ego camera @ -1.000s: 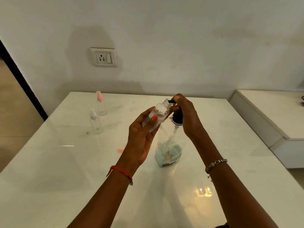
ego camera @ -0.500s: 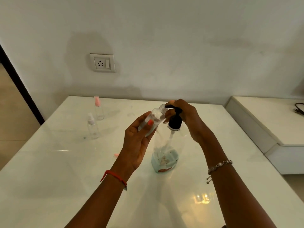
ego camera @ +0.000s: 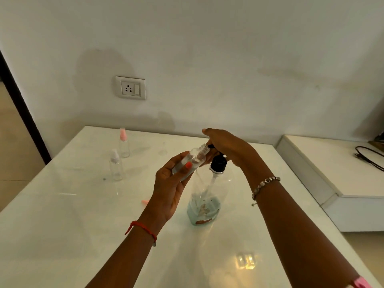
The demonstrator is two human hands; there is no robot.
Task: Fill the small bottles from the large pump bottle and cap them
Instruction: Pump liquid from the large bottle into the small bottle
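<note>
My left hand grips a small clear uncapped bottle, tilted with its open neck up against the black spout of the pump. The large clear pump bottle stands on the white table with a little bluish liquid at its bottom. My right hand lies flat on top of its black pump head. Far left stand two capped small bottles, one with a pink top and one with a white top. A small pink cap lies beside my left wrist.
A wall with a socket plate rises right behind the table. A lower white ledge to the right carries a black cable. A dark door frame and floor lie to the left.
My right hand has flattened over the pump head and the head has come up. The view shifted slightly; the small bottle stays at the spout.
</note>
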